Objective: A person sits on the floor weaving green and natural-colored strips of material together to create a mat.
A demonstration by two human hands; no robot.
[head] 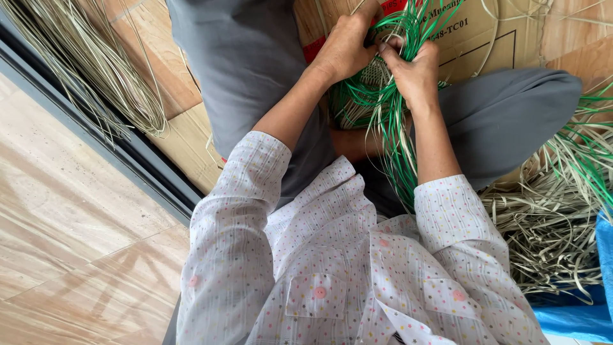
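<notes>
Flattened brown cardboard box [485,32] under the legs (black print, red strip [314,48] at one edge).

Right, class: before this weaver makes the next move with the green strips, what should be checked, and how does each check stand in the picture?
1. Left hand grips the green strips: ok, fingers closed on them.
2. Right hand grips the same strips: ok, the hands meet at the top of the bundle.
3. Woven piece steady on the lap: ok, it sits between the knees.
4. Loose strip ends free of snags: cannot tell, they trail down between the forearms.
5. Spare pale strips close by: ok, a pile lies to the person's right.
6. Cardboard flat underneath: cannot tell, mostly covered.
</notes>
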